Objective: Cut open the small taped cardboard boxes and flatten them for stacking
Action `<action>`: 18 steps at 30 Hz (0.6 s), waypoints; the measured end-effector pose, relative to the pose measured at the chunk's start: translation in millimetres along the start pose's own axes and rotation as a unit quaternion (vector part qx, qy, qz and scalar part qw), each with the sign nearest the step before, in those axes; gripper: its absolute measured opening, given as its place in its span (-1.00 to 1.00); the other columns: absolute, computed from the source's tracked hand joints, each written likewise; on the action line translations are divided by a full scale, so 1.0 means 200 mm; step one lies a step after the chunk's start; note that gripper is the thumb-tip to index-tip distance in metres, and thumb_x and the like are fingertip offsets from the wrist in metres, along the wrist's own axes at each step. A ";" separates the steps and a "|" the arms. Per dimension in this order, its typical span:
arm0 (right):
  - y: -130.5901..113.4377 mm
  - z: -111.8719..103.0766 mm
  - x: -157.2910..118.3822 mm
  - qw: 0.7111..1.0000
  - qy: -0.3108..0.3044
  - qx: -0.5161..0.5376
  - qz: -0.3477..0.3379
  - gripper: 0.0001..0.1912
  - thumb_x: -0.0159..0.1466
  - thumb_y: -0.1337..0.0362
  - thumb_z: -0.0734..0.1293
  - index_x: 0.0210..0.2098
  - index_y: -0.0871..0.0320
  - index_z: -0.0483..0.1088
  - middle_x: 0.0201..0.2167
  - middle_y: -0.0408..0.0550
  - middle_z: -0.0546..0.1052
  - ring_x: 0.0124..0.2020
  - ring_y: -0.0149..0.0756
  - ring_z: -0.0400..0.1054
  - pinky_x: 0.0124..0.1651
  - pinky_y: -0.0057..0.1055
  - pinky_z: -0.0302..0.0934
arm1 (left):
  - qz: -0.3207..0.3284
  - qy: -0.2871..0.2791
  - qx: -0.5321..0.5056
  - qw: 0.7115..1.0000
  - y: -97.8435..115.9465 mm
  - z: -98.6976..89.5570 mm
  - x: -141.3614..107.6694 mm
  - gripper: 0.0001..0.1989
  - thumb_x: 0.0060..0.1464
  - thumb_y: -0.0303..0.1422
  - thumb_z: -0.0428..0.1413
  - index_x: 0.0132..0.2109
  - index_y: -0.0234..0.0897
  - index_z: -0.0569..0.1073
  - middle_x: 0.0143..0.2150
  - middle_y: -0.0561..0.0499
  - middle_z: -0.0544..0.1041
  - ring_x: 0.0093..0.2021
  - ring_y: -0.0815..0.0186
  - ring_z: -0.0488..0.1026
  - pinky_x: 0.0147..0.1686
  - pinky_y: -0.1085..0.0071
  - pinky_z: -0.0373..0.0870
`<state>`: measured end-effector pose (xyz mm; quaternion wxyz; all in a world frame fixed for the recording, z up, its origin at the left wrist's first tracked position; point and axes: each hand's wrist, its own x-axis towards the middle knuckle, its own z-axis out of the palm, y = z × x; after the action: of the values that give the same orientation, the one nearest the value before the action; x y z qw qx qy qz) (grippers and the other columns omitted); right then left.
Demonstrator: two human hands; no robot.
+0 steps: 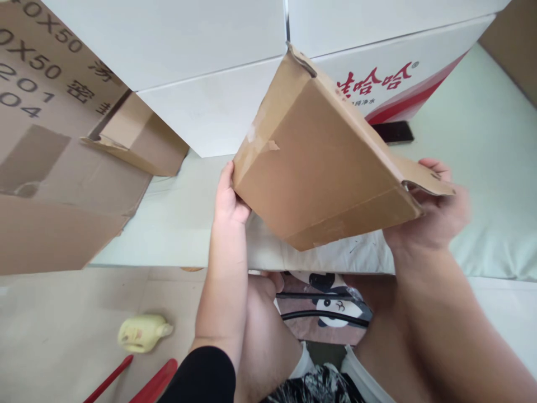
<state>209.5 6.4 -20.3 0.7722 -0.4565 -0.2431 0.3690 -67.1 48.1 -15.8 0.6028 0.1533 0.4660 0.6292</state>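
Note:
A brown cardboard box is held tilted above the pale green cloth surface, one corner pointing down toward my lap. My left hand grips its left corner, with the fingers partly behind the cardboard. On the right, my right hand is wrapped round the box near a loose flap; it is a little blurred and part of it is hidden by the flap. Behind the box stand white cartons with red lettering on one. A dark phone lies on the cloth beside the lettered carton.
Large printed cardboard boxes stand at the left, with a smaller open box beside them. On the floor are a yellow bottle and red bars. A panda-patterned mat shows between my legs.

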 end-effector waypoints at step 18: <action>0.00 0.03 -0.03 0.994 -0.035 0.049 0.087 -0.85 0.07 0.20 0.33 -0.48 0.15 0.32 -0.46 -0.13 0.33 -0.38 -0.36 0.32 -0.37 -0.43 0.21 | 0.013 0.023 -0.025 0.999 -0.01 -0.03 0.04 -0.77 0.15 -0.11 0.20 -0.18 -0.14 0.53 -0.25 0.02 0.67 -0.09 0.20 0.63 -0.14 0.39 0.56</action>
<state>202.1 4.7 -17.5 0.7495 -0.4245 -0.2108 0.4622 -72.3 52.2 -22.8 0.5875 0.1297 0.4620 0.6516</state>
